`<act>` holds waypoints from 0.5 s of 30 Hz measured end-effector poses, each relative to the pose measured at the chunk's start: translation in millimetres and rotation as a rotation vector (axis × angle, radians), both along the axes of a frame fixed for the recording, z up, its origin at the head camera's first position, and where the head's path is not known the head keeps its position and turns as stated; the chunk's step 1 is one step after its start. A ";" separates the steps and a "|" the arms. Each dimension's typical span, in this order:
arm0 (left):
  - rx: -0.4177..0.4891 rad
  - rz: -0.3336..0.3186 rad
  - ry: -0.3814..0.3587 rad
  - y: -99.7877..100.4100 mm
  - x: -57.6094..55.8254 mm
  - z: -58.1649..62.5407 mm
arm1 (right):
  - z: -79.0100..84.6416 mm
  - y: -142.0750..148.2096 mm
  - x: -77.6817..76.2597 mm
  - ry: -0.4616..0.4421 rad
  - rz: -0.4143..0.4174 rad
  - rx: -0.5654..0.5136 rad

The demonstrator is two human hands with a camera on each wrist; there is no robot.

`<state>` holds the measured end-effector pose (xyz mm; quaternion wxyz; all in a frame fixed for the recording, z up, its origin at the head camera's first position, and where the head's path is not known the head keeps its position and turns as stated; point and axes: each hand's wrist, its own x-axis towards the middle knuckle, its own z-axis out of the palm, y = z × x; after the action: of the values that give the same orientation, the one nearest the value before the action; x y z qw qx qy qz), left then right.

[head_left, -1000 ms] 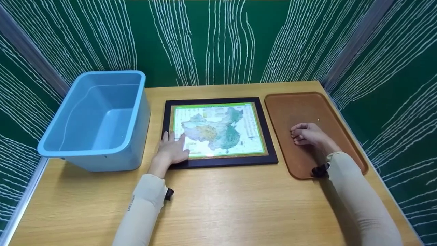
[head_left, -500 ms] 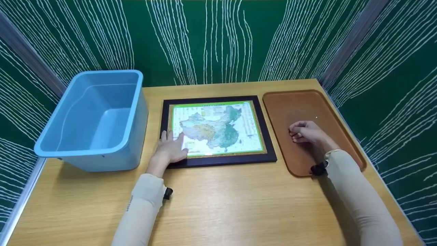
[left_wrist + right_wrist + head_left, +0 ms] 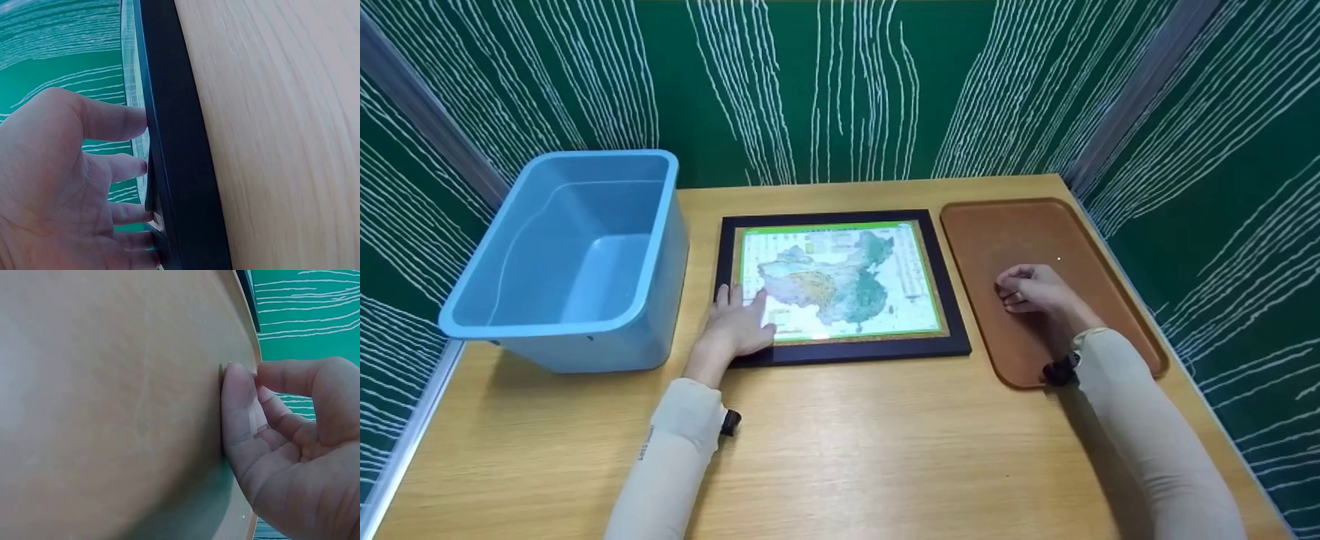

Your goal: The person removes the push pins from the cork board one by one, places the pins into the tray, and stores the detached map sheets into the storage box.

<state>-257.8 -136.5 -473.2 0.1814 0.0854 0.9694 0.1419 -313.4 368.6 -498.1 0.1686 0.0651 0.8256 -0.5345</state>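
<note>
A black-framed board (image 3: 851,351) lies on the table with a coloured map (image 3: 840,281) inside it. My left hand (image 3: 733,326) rests at its near left corner with fingers spread. In the left wrist view, the fingertips (image 3: 132,122) touch the inner side of the black frame. To the right lies a brown tray (image 3: 1012,232). Over its middle my right hand (image 3: 1033,291) has curled fingers, and in the right wrist view the thumb (image 3: 238,402) and fingertips come close together. Whether something small is between them I cannot tell. A tiny white speck (image 3: 1058,259) lies on the tray.
A tall blue plastic bin (image 3: 547,330) stands on the left of the wooden table (image 3: 870,450). Green walls (image 3: 960,75) with white wavy lines close in the back and sides. Bare table runs along the front.
Both hands stay where they are, the left on the board and the right over the tray. Only the head view shifts slightly.
</note>
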 end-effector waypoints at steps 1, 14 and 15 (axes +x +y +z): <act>-0.001 0.000 0.000 0.4 0.0 -0.1 | 0.7 0.1 0.8 0.001 0.002 0.001; -0.004 -0.004 0.012 0.0 -0.8 -0.5 | 16.2 -4.1 5.1 -0.027 0.133 -0.035; 0.002 -0.003 0.012 0.6 -0.8 -0.1 | 18.3 -4.6 5.4 -0.024 0.131 -0.045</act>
<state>-258.6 -135.9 -473.3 0.1756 0.0879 0.9702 0.1420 -308.0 364.0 -479.8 0.2148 0.0134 0.8138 -0.5398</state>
